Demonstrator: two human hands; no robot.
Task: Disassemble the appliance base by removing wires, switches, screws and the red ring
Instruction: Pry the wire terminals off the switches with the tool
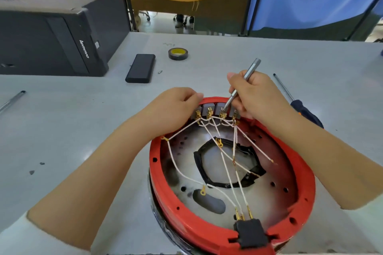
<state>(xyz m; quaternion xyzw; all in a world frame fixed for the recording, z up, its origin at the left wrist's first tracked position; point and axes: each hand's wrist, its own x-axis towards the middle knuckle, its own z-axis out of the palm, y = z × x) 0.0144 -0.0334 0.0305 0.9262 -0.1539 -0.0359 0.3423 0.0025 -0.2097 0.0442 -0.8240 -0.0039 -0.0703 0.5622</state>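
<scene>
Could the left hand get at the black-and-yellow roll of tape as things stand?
Probably yes. The black-and-yellow roll of tape lies alone on the grey table beyond the red ring, nothing between. But the left hand is curled at the row of switches and would have to let go.

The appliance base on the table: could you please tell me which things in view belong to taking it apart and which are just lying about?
In the job:
red ring
white wires
switches
silver screwdriver, held in the right hand
left hand, steadying the switches

Lying about:
tape roll
black case
computer tower
blue-handled screwdriver
pen
</scene>
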